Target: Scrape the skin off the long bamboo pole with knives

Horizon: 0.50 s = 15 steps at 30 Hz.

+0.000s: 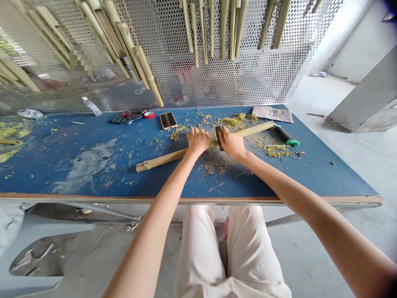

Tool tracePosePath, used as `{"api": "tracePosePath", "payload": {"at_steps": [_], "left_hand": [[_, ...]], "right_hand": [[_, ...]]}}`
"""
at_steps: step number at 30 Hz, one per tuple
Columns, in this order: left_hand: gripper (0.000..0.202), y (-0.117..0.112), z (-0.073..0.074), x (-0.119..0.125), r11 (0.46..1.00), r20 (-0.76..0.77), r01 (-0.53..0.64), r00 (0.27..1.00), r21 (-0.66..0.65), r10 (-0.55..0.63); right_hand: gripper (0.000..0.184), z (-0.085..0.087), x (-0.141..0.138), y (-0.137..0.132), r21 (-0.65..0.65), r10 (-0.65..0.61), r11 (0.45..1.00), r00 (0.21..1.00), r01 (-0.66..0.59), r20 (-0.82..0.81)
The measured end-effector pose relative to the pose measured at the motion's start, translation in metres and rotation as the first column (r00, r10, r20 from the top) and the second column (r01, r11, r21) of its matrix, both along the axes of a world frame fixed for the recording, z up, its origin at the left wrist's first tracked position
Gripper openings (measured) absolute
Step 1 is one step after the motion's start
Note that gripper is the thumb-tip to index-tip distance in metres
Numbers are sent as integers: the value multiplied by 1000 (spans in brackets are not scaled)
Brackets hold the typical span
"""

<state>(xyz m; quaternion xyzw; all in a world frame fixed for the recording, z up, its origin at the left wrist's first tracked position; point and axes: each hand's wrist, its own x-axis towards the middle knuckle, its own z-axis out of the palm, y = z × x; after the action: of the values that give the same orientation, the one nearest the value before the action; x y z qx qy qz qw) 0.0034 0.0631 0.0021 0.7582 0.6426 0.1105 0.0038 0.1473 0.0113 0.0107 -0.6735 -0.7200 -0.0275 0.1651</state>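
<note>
A long bamboo pole [169, 158] lies aslant across the blue table, its near end to the left and its far end to the right. My left hand [198, 140] is closed over the middle of the pole. Just to the right of it, my right hand [232, 144] grips a dark flat block [219, 138] set against the pole; whether this is a scraper or a sanding block I cannot tell. Yellowish shavings [235, 121] are scattered around the pole. By the pole's right end lies a tool with a black and green handle [285, 135].
Behind the blue table [96, 165] stands a perforated metal panel [155, 45] with bamboo lengths hung on it. Along the back lie a phone [168, 121], red tape [149, 114], a clear bottle [92, 106] and a paper sheet [273, 114]. A grey chair [52, 238] stands lower left.
</note>
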Motion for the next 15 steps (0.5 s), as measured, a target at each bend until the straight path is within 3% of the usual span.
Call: {"api": "tracePosePath", "payload": {"at_steps": [5, 15], "left_hand": [[60, 2, -1, -1, 1000, 19, 2, 1000, -4, -1], [58, -6, 3, 1, 999, -29, -8, 1000, 44, 10]], "right_hand": [[53, 3, 24, 6, 140, -23, 989, 991, 42, -135], [32, -3, 14, 1, 17, 62, 998, 982, -60, -179]]}}
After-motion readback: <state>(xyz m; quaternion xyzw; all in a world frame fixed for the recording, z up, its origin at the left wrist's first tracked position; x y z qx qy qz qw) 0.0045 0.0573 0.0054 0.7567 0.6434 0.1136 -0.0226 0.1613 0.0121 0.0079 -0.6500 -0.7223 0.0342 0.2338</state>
